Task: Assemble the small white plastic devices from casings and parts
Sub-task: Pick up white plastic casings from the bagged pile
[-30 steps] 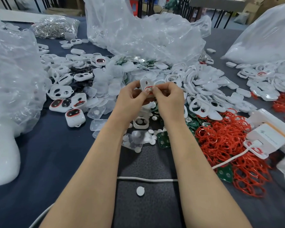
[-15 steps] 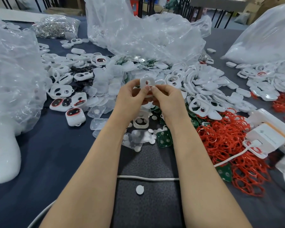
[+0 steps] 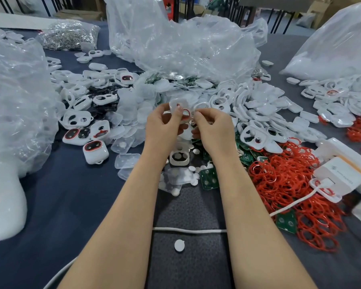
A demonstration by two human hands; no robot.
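Left hand (image 3: pixel 163 126) is gripping the small white rounded-square plastic casing (image 3: pixel 176 106) between thumb and curled fingers, holding it raised above the parts pile. Thin red rubber ring (image 3: pixel 187 113) is sitting at the casing's lower right edge, just beside the right hand (image 3: pixel 214 130). Right fingertips are bunching together there; can't tell if they're pinching the ring. Likely the seating step: should be pressing the ring in evenly all round, bracing the casing, no twisting.

The worktop (image 3: pixel 71 205) has a dark blue cover. On it lie a wide heap of white casings (image 3: pixel 258 109), red rings (image 3: pixel 279 184) at the right, green circuit boards (image 3: pixel 208 180) near the middle, and clear lids (image 3: pixel 126 160). Big plastic bags (image 3: pixel 186 44) stand at the back and left. A white cord (image 3: pixel 188 230) and a small white disc (image 3: pixel 179 245) lie near the front.
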